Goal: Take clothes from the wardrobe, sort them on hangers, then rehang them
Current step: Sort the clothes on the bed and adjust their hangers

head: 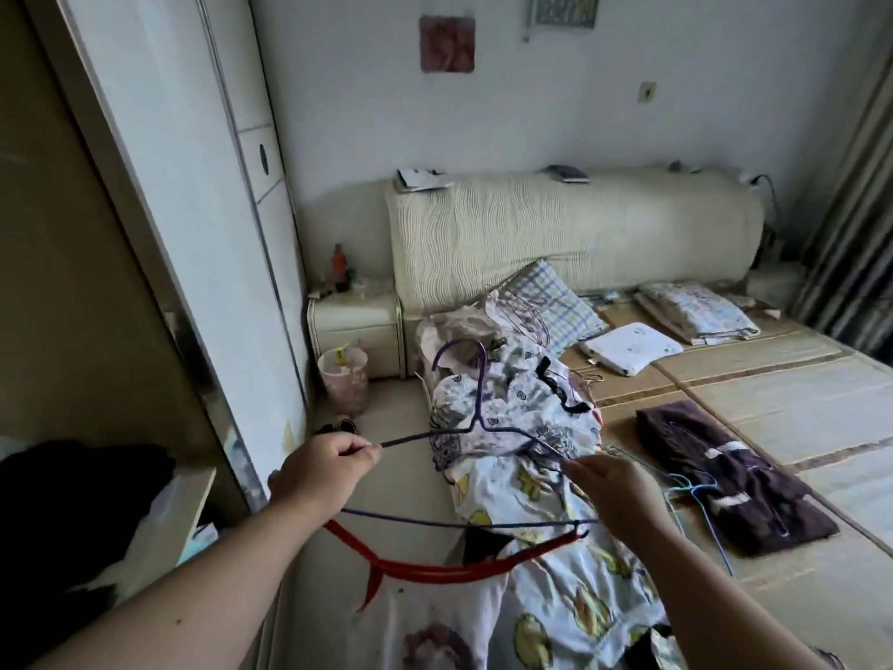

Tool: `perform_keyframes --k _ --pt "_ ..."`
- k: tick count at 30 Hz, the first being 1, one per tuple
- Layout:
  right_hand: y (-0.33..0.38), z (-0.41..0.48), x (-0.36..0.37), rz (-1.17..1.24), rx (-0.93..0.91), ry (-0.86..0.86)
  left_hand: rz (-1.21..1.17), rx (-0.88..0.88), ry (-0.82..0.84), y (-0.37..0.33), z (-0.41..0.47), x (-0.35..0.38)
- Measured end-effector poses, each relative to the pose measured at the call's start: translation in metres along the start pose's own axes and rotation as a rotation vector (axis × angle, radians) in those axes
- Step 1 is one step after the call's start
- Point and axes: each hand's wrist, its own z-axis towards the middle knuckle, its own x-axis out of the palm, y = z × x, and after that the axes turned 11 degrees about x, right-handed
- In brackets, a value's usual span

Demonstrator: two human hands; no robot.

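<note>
Purple wire hanger (480,389), centre of the frame: thin, with a curved hook at the top, sloping shoulders and a straight bottom bar, bare of clothing. The left hand (324,471) pinches the tip of its left shoulder between thumb and fingers; the right hand (613,490) has its fingers curled on the right shoulder. The hands are thus apart, one at each end, holding the hanger above the edge of the bed (773,408). A thicker red hanger (435,569) hangs just below the bottom bar — how it is attached cannot be told.

Behind the hanger, a pile of patterned clothes (522,427) lies along the bed's left edge. To its right, a dark purple garment (734,481) lies flat on the bed mat, with blue wire hangers (696,495) touching its left side.

Containers: the wardrobe (145,186) fills the left of the frame; its open compartment at lower left holds dark clothing (72,500). A pink waste bin (343,379) stands on the floor against the nightstand (357,326) — its contents are not legible.
</note>
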Motion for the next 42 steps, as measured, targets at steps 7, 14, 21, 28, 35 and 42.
perform_keyframes --k 7,14,21,28,35,42 --pt "0.072 0.16 0.033 -0.036 0.059 0.03 -0.016 -0.009 0.021 0.012 0.181 0.002" --pt "0.16 0.299 0.045 -0.081 0.057 -0.014 -0.016 0.049 -0.017 0.006 0.347 -0.007" --pt "0.213 0.434 0.112 -0.056 0.129 -0.058 -0.057 0.128 0.084 0.064 0.533 0.011" --pt "0.28 0.556 0.167 -0.034 0.283 -0.163 0.002 0.207 0.192 0.078 0.73 0.02" --pt "0.301 0.678 0.162 0.01 0.395 -0.328 -0.021 0.371 0.298 0.052 0.889 0.079" --pt "0.289 0.82 0.152 0.06 0.494 -0.367 -0.035 0.422 0.366 0.008 1.033 0.164"
